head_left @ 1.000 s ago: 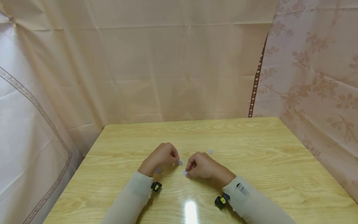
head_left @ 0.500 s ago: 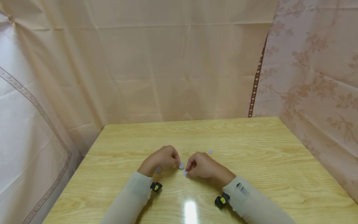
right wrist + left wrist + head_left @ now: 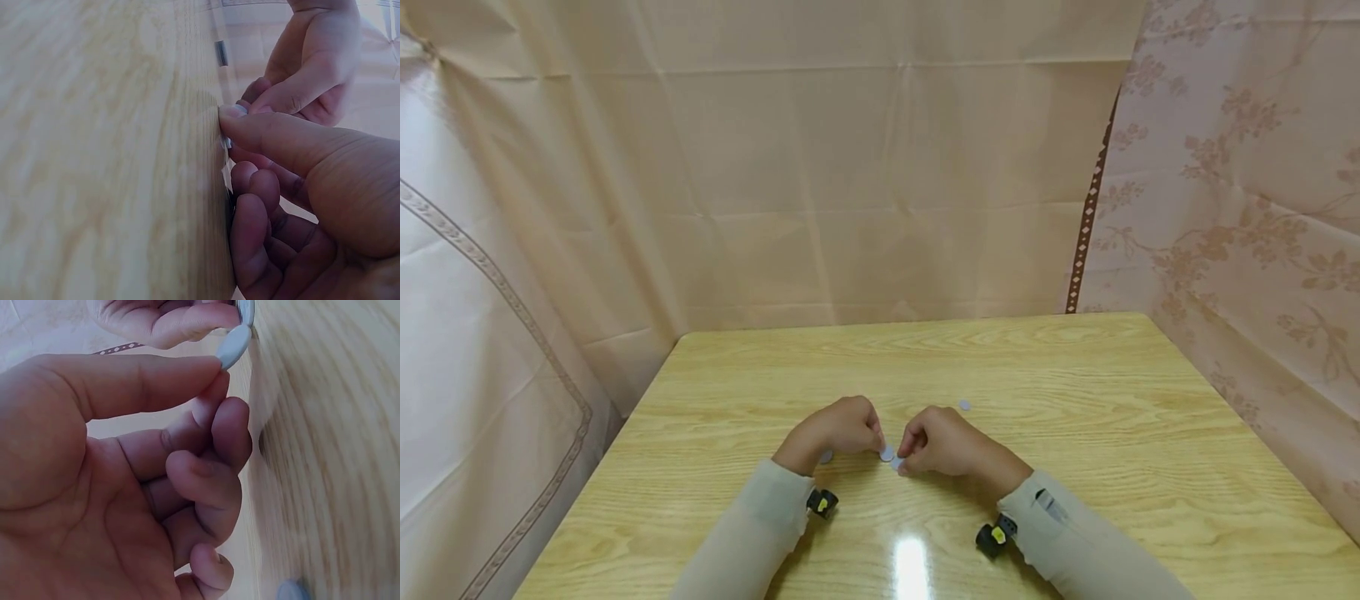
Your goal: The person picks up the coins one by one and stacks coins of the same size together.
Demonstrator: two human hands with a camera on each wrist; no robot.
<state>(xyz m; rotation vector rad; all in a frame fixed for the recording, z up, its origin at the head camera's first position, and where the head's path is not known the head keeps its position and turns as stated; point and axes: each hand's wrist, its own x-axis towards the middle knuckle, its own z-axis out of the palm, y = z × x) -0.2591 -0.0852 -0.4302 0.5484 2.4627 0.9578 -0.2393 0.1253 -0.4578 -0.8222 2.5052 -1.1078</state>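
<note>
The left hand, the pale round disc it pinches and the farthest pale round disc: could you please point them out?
Left hand (image 3: 848, 424): head view, back of the hand.
Pinched pale round disc (image 3: 235, 346): left wrist view, exposed face.
Farthest pale round disc (image 3: 965, 405): head view, middle of top.

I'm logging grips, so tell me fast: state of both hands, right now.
Left hand: closed, pinching a pale disc by its edge.
Right hand: closed, holding a second disc at the tabletop.

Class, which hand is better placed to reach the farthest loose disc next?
Probably the right hand: the farthest loose disc lies nearer it. But it pinches a disc, as does the left hand.
</note>
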